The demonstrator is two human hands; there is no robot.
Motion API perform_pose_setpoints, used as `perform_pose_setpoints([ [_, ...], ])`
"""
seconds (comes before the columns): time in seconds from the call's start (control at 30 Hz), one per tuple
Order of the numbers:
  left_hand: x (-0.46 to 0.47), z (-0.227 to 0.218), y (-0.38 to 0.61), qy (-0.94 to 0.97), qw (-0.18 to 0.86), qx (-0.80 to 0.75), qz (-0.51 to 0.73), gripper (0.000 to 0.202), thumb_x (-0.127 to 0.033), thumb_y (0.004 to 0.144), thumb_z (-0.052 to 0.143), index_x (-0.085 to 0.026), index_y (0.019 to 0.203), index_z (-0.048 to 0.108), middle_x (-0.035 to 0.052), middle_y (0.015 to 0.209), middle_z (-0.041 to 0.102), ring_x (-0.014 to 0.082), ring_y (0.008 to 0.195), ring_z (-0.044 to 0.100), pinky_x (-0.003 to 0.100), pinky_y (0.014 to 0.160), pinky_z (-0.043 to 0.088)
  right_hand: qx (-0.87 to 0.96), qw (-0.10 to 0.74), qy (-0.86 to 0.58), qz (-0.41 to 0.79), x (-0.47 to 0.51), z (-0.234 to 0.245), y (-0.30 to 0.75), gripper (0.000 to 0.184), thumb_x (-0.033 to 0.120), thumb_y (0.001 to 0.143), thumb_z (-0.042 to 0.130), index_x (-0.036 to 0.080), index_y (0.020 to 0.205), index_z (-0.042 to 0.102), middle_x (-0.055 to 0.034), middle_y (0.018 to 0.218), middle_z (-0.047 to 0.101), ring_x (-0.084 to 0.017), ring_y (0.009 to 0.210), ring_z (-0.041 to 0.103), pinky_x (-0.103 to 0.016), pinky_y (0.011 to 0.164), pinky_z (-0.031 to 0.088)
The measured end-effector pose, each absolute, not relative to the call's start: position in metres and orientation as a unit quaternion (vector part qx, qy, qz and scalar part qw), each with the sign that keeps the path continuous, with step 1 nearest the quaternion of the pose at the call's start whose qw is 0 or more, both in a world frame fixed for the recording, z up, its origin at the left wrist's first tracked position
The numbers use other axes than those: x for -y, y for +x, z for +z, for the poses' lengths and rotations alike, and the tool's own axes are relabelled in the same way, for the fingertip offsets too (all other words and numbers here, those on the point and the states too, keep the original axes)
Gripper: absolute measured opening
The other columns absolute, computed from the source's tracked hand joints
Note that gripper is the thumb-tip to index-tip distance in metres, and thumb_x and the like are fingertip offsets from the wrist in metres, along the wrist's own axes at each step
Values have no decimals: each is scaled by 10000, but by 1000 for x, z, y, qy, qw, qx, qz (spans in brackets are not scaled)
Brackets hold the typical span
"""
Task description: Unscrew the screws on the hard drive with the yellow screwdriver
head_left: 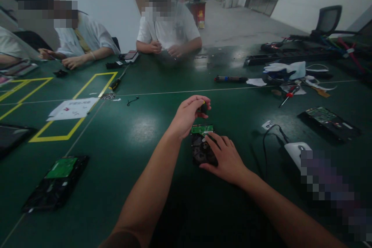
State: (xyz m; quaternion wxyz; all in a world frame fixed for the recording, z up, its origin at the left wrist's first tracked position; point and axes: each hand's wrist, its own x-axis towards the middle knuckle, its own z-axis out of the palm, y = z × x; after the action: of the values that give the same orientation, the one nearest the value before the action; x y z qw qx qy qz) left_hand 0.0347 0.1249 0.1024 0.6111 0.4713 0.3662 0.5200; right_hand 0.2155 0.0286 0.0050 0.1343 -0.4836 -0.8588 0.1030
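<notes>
A hard drive [200, 150] lies on the green table in front of me, its green circuit board [200, 128] at the far end. Above that board my left hand [193, 114] is closed around the black and yellow handle of a screwdriver [204, 107]; its shaft and tip are hard to make out. My right hand [225, 155] holds the drive from the right, thumb at the near edge and fingers spread across its top. Part of the drive is hidden under that hand.
Other hard drives lie at left [55, 184] and right [331, 122]. A white device with a cable [296, 153] is right of me. Farther off are a red screwdriver [291, 92], a yellow-black screwdriver [114, 84] and a paper sheet [72, 109]. Several people sit opposite.
</notes>
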Motion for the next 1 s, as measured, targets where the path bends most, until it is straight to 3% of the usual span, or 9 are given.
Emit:
perform_pose_setpoints([
  [0.2,-124,98,34,535,553,-398,499,149,-338,879,707,-194,905,737,50,944,703,134,794,602,231,616,464,859,134,-483,107,-28,7,215,877,707,855,614,254,1567,374,-136,1598,408,-397,1291,456,-591,1060,421],
  [0.4,-124,97,31,550,548,-396,490,198,-348,898,681,-215,1006,781,68,1023,730,161,881,633,234,608,476,860,135,-482,104,-28,7,215,894,703,850,627,259,1577,357,-137,1594,416,-401,1286,457,-595,1062,415],
  [0.57,-123,100,34,496,600,-376,503,194,-297,902,674,-191,1063,695,84,1051,713,195,962,681,235,608,516,859,131,-484,106,-28,8,214,875,714,846,626,230,1544,413,-139,1603,402,-396,1278,457,-585,1064,412],
  [0.73,-123,100,37,443,619,-386,521,106,-265,908,649,-193,970,602,105,1093,723,235,1034,701,262,629,548,859,128,-484,106,-28,7,215,863,711,854,621,215,1532,426,-141,1602,400,-392,1277,455,-578,1066,411],
  [1.0,-127,94,36,501,517,-433,542,176,-272,898,612,-214,963,765,61,1055,700,164,875,624,236,610,515,860,135,-480,108,-28,6,216,875,711,859,610,242,1561,380,-133,1607,392,-396,1282,454,-588,1067,412],
])
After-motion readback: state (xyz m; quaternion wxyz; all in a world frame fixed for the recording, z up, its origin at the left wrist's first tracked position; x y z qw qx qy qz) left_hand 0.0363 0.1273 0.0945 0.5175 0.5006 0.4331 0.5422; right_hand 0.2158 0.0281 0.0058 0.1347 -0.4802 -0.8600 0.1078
